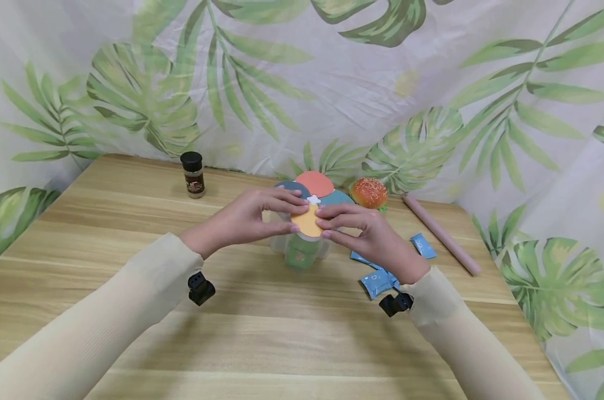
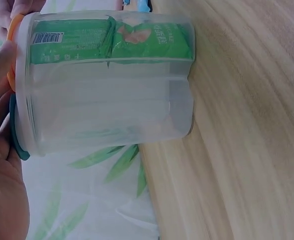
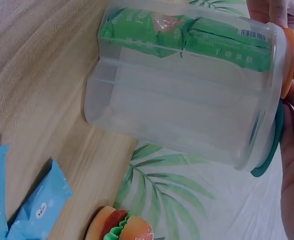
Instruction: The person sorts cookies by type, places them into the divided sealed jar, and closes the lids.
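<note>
A clear plastic storage canister (image 2: 112,105) with a lobed body stands on the table in front of me. Its top carries petal-shaped lids: an orange lid (image 1: 307,221) nearest me, a red lid (image 1: 315,183) at the back, a dark blue lid (image 1: 292,189) and a teal lid (image 1: 337,199), around a small white flower piece (image 1: 313,199). From the left, my left hand (image 1: 264,214) holds the orange lid between thumb and fingers. Opposite it, my right hand (image 1: 364,225) grips the same lid's right edge. Green snack packets (image 3: 226,42) sit inside the compartment under this lid.
Several blue packets (image 1: 377,283) lie right of the canister, partly behind my right hand. A toy hamburger (image 1: 369,193) sits behind them, beside a pink rod (image 1: 442,234). A black-capped spice jar (image 1: 194,176) stands back left. Leaf-print cloth (image 1: 352,83) hangs behind the table.
</note>
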